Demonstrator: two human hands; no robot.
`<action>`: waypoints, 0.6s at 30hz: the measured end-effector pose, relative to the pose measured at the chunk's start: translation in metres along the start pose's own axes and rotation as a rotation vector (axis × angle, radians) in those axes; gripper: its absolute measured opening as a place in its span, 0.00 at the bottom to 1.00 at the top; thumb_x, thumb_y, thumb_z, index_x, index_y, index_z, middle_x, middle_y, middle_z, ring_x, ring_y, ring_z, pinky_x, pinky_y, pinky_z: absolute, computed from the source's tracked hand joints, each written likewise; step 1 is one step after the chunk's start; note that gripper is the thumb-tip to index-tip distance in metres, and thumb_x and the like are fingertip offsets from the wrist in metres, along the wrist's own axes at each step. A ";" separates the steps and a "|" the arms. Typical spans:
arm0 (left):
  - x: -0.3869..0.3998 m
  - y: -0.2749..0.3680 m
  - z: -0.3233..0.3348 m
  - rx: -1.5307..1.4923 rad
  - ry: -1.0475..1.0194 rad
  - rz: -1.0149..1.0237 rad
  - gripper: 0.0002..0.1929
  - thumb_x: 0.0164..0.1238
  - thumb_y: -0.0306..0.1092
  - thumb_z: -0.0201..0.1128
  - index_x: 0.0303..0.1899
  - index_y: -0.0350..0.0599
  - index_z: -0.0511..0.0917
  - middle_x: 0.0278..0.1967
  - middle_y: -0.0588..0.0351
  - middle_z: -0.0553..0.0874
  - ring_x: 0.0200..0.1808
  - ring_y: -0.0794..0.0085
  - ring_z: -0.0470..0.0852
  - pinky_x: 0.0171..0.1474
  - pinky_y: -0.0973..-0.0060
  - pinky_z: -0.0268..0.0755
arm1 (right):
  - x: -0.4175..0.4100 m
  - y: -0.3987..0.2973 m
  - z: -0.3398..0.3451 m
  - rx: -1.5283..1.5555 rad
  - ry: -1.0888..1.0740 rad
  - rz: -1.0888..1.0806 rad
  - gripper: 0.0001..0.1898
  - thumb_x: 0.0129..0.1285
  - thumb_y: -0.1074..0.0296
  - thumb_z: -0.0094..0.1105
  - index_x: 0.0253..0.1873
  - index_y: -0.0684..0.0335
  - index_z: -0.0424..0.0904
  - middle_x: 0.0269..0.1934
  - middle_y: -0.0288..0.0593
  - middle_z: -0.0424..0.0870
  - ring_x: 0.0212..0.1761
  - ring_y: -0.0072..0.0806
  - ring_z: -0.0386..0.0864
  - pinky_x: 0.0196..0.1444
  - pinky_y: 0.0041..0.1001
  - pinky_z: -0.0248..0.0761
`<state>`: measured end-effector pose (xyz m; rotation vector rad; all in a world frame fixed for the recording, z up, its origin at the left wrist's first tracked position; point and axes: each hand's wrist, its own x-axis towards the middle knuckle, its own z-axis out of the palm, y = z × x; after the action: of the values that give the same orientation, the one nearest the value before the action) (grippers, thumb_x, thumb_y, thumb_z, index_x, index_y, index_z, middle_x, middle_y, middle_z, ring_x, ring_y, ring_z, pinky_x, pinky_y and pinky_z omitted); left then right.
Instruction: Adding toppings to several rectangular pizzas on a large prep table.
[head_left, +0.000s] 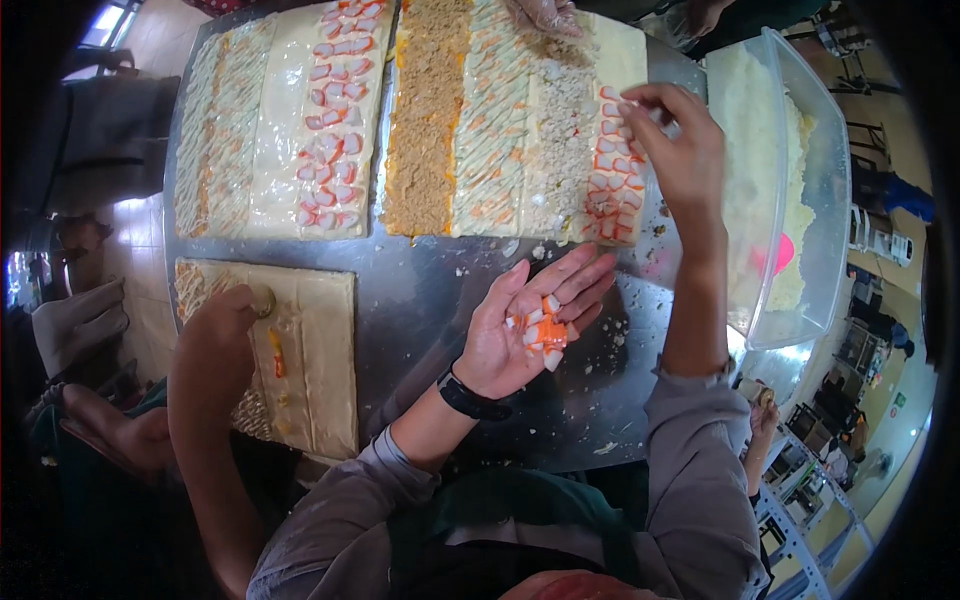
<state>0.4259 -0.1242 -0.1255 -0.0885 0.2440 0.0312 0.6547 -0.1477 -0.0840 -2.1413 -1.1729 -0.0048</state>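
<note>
My left hand lies palm up over the steel table, cupping a small heap of orange and white crab stick pieces. At the right edge of a large cream-coated sheet, my right hand has thumb and forefinger close together beside a band of crab stick pieces. Whether a piece sits between those fingertips cannot be told. The same sheet bears a strip of brown floss, a strip with pale sauce lines and a crumbly white strip.
A clear plastic tub of pale crumbs stands at the right. Another topped sheet lies at the back left. A co-worker's hand works over a smaller sheet; another person's gloved hand is at the top.
</note>
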 end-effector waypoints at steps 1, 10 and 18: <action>-0.001 0.001 0.002 -0.002 0.013 0.004 0.37 0.75 0.57 0.39 0.75 0.38 0.50 0.76 0.45 0.54 0.77 0.59 0.52 0.77 0.64 0.42 | -0.012 -0.011 -0.007 0.024 -0.016 -0.063 0.06 0.56 0.75 0.61 0.39 0.63 0.83 0.32 0.40 0.83 0.31 0.34 0.77 0.37 0.30 0.69; 0.001 -0.004 0.004 -0.006 0.155 -0.029 0.33 0.79 0.58 0.37 0.73 0.42 0.57 0.53 0.61 0.81 0.50 0.80 0.80 0.47 0.81 0.74 | -0.108 -0.065 -0.032 0.046 -0.527 -0.146 0.14 0.52 0.71 0.69 0.45 0.59 0.82 0.39 0.39 0.78 0.44 0.36 0.77 0.46 0.35 0.68; -0.002 -0.004 -0.001 0.005 0.094 -0.100 0.35 0.78 0.60 0.38 0.73 0.42 0.57 0.60 0.55 0.77 0.55 0.76 0.79 0.51 0.80 0.74 | -0.094 -0.053 -0.037 0.112 -0.575 -0.076 0.11 0.51 0.72 0.69 0.40 0.60 0.80 0.35 0.39 0.76 0.42 0.35 0.77 0.45 0.34 0.69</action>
<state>0.4242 -0.1288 -0.1254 -0.0975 0.3332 -0.0728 0.5705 -0.2197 -0.0547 -2.0545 -1.5276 0.6657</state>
